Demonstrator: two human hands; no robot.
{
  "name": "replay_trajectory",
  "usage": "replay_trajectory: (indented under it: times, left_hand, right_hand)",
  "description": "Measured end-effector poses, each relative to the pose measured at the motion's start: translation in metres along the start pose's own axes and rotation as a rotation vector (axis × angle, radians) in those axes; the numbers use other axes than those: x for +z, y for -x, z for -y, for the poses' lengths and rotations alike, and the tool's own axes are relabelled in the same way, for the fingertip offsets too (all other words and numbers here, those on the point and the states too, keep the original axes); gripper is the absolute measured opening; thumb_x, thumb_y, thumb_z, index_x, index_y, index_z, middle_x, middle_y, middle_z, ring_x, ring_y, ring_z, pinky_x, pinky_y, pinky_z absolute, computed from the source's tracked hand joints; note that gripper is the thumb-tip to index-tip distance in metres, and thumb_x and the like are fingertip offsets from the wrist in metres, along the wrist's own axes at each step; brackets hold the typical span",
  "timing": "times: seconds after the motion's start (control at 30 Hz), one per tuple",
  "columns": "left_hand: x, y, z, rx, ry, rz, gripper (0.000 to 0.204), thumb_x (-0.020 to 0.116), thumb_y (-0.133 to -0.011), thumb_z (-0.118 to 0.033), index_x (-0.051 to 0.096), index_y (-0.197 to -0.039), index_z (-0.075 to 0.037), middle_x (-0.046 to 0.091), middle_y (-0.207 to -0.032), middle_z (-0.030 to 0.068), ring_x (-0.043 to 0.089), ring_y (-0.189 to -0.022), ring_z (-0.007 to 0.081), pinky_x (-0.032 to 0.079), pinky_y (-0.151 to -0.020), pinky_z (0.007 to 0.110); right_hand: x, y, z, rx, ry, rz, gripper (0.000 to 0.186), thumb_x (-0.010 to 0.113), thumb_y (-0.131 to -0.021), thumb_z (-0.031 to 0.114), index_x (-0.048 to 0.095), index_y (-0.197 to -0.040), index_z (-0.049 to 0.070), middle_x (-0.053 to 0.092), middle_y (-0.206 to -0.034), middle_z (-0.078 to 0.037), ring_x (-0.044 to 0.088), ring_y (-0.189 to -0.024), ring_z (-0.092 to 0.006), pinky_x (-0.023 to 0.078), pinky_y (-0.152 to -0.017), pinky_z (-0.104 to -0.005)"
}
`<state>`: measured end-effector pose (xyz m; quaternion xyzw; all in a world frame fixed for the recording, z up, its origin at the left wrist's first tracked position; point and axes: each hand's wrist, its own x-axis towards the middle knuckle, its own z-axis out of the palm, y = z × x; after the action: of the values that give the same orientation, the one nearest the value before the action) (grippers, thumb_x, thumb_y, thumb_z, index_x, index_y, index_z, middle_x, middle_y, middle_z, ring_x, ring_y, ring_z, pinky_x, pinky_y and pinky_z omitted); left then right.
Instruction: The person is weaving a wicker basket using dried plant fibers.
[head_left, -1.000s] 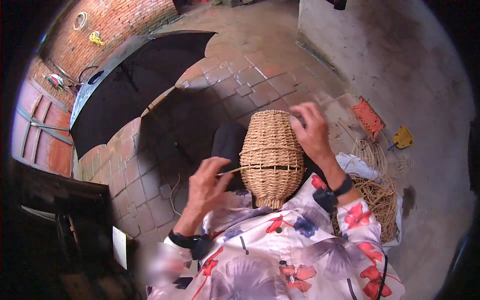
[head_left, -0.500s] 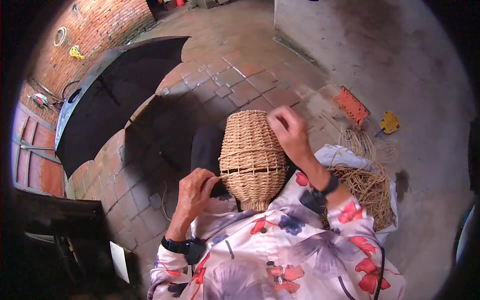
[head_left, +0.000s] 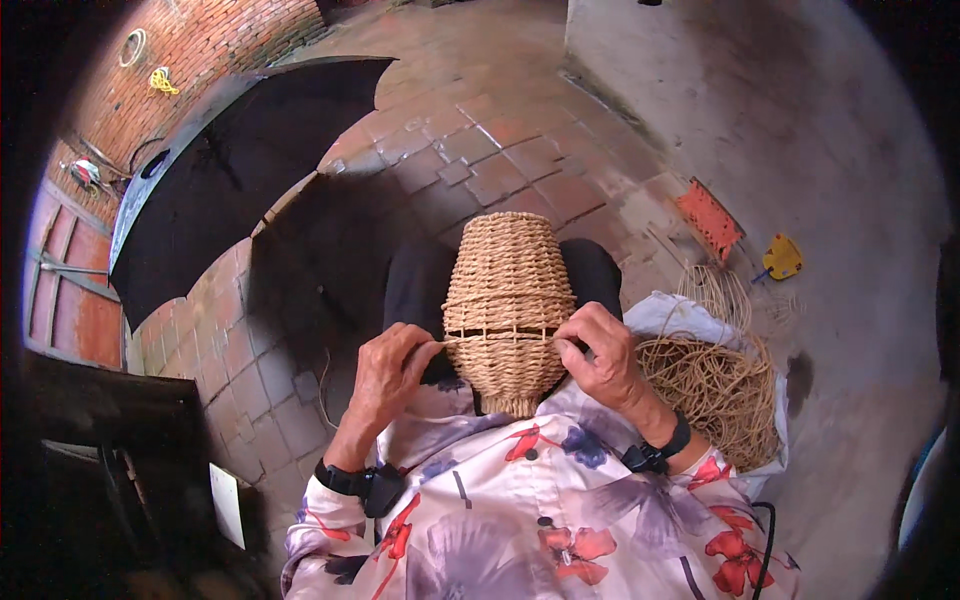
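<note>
A tan woven basket point(head_left: 508, 268), made of twisted cord, lies between my knees with its narrow ends pointing away from and toward me. Across its middle runs an open gap point(head_left: 500, 334), crossed by a few upright cords. My left hand point(head_left: 390, 370) is closed in a pinch at the left end of this gap, gripping the basket's edge. At the right end my right hand point(head_left: 603, 358) is closed too, thumb and forefinger pinched on the weave. Whether a loose strand lies in either pinch is too small to tell.
A white sack point(head_left: 660, 312) heaped with loose tan cord point(head_left: 720, 400) stands at my right. Beyond it are an orange plastic piece point(head_left: 710, 220) and a yellow object point(head_left: 782, 258). An open black umbrella point(head_left: 240, 160) rests on the brick floor at the left.
My right hand has come down from the basket's upper right side to the right end of the gap and pinches there. The left hand stays at the left end.
</note>
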<state>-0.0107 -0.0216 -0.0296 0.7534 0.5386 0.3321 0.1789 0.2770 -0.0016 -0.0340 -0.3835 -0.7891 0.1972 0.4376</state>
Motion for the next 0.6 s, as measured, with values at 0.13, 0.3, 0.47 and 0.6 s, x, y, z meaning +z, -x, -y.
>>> replay_trajectory:
  times: [0.13,0.3,0.47,0.6]
  left_hand:
    - [-0.005,0.004,0.003,-0.025,0.080,0.000,0.011,0.069,-0.083,-0.011,0.066,-0.088,-0.001,0.063,-0.078,0.0133,0.062,-0.070,0.0308,0.049,-0.062,0.038]
    - [-0.025,0.007,-0.003,-0.198,0.130,0.144,0.013,0.069,-0.081,-0.009,0.067,-0.090,0.001,0.067,-0.082,0.0111,0.064,-0.073,0.0225,0.049,-0.064,0.032]
    - [-0.043,0.038,0.036,-0.421,0.148,0.086,0.016,0.070,-0.079,-0.007,0.066,-0.092,0.000,0.066,-0.077,0.0134,0.061,-0.068,0.0179,0.047,-0.062,0.030]
    - [-0.063,0.108,0.128,-0.699,0.233,0.177,0.013,0.071,-0.079,-0.008,0.066,-0.090,-0.001,0.066,-0.078,0.0064,0.060,-0.069,0.0137,0.048,-0.063,0.028]
  right_hand:
    - [-0.006,-0.020,0.003,-0.057,0.061,0.091,0.011,0.065,-0.073,0.002,0.060,-0.083,0.004,0.056,-0.077,-0.011,0.057,-0.073,-0.0311,0.047,-0.066,-0.0403]
    - [0.019,-0.109,-0.010,-0.143,0.213,-0.123,0.010,0.064,-0.077,0.007,0.063,-0.087,0.005,0.056,-0.079,-0.012,0.057,-0.076,-0.0340,0.047,-0.070,-0.0432]
    - [0.065,-0.157,-0.050,0.151,0.423,0.446,0.029,0.062,-0.081,0.029,0.068,-0.085,0.001,0.066,-0.082,-0.021,0.063,-0.078,-0.0388,0.050,-0.075,-0.0477]
    - [0.059,-0.156,-0.061,0.147,0.204,0.380,0.030,0.064,-0.078,0.030,0.068,-0.081,0.000,0.067,-0.081,-0.022,0.066,-0.078,-0.0381,0.051,-0.073,-0.0453]
